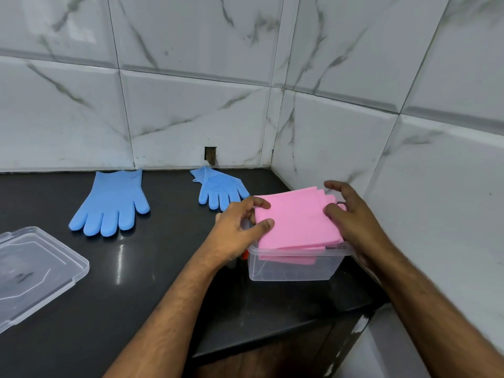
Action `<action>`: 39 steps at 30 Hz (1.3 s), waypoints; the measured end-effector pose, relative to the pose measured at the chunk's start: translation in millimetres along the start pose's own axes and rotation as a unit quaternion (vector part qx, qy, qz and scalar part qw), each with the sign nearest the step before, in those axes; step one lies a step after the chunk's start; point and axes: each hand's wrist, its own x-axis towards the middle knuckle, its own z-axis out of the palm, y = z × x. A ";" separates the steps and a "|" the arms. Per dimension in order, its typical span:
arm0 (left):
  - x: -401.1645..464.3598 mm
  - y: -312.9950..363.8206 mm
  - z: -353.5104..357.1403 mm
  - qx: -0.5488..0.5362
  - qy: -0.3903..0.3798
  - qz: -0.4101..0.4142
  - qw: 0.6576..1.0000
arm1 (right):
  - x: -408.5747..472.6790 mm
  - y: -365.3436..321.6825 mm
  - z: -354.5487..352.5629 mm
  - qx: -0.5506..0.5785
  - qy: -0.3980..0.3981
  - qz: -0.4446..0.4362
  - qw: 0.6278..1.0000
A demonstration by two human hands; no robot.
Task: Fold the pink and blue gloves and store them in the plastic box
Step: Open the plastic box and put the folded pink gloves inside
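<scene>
Both hands [240, 227] [351, 216] fwd, fingers curled, each grip closed.

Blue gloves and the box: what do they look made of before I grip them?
Blue gloves: likely silicone or rubber, matte; they lie limp and the right one shows moulded scrubbing bristles on its palm. Plastic box: clear, glossy rigid plastic; the folded pink gloves show through its wall.
</scene>
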 end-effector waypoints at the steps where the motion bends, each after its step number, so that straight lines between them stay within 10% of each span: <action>1: 0.2 -0.5 0.7 0.012 -0.001 0.002 1.000 | -0.1 0.6 0.9 -0.016 0.001 -0.014 1.000; 39: -2.9 -8.7 0.9 0.169 0.009 0.119 0.978 | -2.1 -10.2 10.0 -0.265 -0.109 -0.079 0.955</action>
